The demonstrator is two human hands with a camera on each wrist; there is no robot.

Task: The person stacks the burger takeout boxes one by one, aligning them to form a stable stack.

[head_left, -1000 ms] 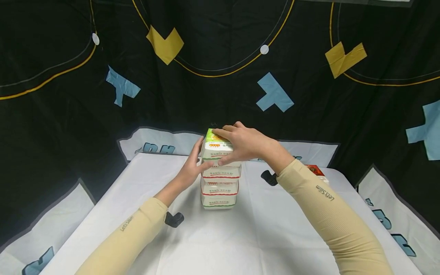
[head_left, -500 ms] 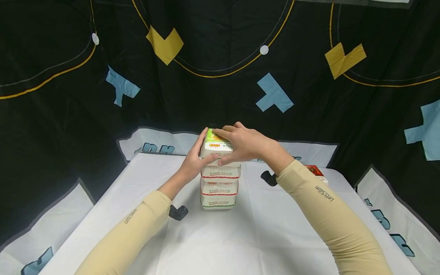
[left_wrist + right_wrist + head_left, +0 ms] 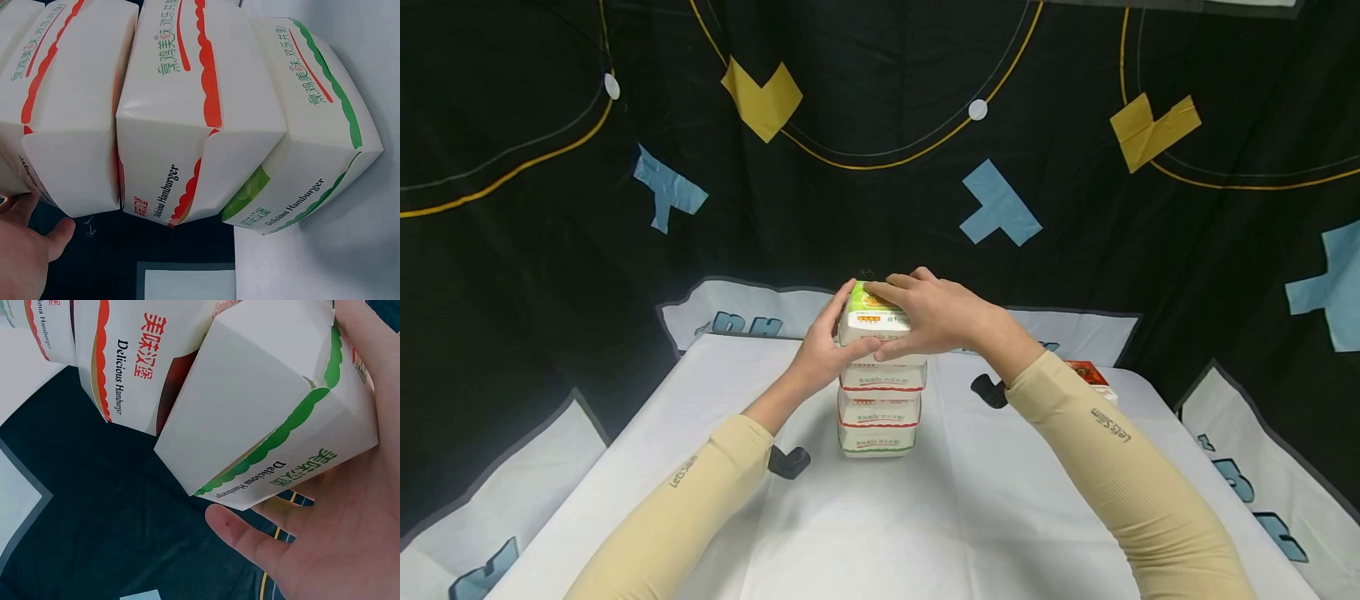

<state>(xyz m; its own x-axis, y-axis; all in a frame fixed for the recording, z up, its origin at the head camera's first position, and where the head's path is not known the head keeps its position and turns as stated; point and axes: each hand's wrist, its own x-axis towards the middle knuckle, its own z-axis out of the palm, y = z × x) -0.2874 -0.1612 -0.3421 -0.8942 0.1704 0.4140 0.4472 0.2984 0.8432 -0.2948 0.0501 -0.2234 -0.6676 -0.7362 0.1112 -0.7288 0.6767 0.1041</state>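
Observation:
Several white hamburger boxes stand in one stack in the middle of the white table. The top hamburger box [image 3: 868, 320] has a green lid; red-trimmed boxes [image 3: 883, 379] sit under it, and a green-trimmed box [image 3: 878, 442] forms the bottom. My left hand [image 3: 822, 352] grips the top box, fingers along its left side and thumb across the front. Over its right part lies my right hand [image 3: 938, 315], fingers on the lid and thumb at the front. In the right wrist view the green-trimmed top box [image 3: 250, 419] lies against the right hand [image 3: 356, 525].
A red-topped box [image 3: 1090, 375] lies at the table's back right, partly behind the right sleeve [image 3: 1120, 450]. The white tablecloth [image 3: 865, 533] extends in front of the stack. A black curtain [image 3: 880, 217] with blue and yellow tape hangs behind the table.
My left hand has moved up and inward onto the top box's left side, its thumb further across the front. The right hand and the stack have stayed nearly in place.

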